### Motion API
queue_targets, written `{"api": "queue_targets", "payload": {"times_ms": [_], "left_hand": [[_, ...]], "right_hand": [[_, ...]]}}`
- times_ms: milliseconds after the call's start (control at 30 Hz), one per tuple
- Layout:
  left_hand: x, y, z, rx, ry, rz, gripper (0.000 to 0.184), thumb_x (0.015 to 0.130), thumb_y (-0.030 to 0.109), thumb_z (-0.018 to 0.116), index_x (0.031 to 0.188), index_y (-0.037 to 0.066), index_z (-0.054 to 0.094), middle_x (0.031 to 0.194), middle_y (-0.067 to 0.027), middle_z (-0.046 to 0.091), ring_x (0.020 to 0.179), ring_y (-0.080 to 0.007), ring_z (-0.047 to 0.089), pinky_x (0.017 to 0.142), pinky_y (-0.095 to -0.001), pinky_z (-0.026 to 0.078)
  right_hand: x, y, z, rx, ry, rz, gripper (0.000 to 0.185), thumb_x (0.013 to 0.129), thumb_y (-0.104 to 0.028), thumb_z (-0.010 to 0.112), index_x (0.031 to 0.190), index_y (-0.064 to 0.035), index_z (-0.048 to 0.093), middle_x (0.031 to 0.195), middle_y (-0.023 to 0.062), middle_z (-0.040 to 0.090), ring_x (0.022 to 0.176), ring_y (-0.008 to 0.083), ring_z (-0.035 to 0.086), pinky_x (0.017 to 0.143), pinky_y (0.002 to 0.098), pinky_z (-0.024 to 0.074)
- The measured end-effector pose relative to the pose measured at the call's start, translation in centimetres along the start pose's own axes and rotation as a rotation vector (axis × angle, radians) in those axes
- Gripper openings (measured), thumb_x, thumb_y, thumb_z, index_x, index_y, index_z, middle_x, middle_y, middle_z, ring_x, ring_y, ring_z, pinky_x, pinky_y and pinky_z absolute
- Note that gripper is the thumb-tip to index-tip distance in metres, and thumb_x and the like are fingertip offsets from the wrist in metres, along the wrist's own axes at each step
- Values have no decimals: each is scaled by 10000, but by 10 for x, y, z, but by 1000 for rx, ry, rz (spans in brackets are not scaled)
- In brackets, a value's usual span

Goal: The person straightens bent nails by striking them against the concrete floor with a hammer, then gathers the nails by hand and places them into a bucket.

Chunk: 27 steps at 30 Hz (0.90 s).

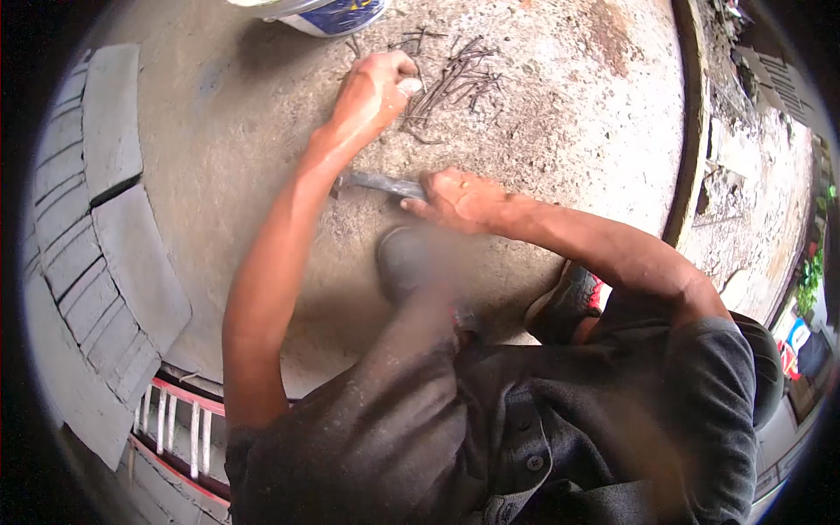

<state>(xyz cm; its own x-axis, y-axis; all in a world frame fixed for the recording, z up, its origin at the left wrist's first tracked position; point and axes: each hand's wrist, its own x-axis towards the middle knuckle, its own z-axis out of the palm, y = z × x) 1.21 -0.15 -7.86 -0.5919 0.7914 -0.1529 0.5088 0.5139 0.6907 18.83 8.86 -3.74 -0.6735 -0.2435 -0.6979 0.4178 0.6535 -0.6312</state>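
My right hand (459,199) is wrapped round a hammer (385,183). The grey handle points left, and part of its head shows beside my left forearm. Above it, my left hand (376,86) is closed, with the fingers curled at the left side of a loose pile of nails (464,77). Something pale shows at its thumb; what the fingers hold, if anything, is hidden. The nails are dark and thin, some of them bent, and lie scattered on the rough concrete floor (560,131).
A white and blue bucket (337,16) stands at the top edge. Grey slabs (118,122) are stacked along the left, above a red and white ladder-like frame (179,429). A ridge (691,114) runs down the right side. My shoe (564,302) rests below my right forearm.
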Motion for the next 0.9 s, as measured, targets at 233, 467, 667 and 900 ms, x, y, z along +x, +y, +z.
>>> {"api": "queue_targets", "payload": {"times_ms": [233,467,667,900], "left_hand": [[30,-5,43,185,-90,134,187,846,167,733,925,-1,712,903,-231,686,899,-409,669,811,-471,519],[34,-8,50,175,-30,83,204,815,170,761,808,-20,688,756,-249,657,782,-443,673,713,-496,518],[39,-13,40,213,-182,-21,210,831,194,727,798,-11,696,706,-196,664,705,-340,677,674,-446,508],[18,16,-10,-395,-293,-434,192,951,214,670,964,24,696,789,27,640,663,-55,523,592,-244,403]], "right_hand": [[10,20,13,22,75,-126,533,1018,-463,495,1108,54,584,1017,310,673,1059,457,650,913,539,509],[6,11,6,56,34,-68,518,1022,-451,497,1126,48,588,1017,309,675,1070,453,650,925,534,512],[7,15,5,39,36,-89,522,1019,-451,505,1131,51,594,1028,308,676,1062,452,656,921,534,515],[9,15,6,33,50,-60,504,1008,-458,521,1123,23,618,1020,299,684,1022,446,673,895,524,529]]}}
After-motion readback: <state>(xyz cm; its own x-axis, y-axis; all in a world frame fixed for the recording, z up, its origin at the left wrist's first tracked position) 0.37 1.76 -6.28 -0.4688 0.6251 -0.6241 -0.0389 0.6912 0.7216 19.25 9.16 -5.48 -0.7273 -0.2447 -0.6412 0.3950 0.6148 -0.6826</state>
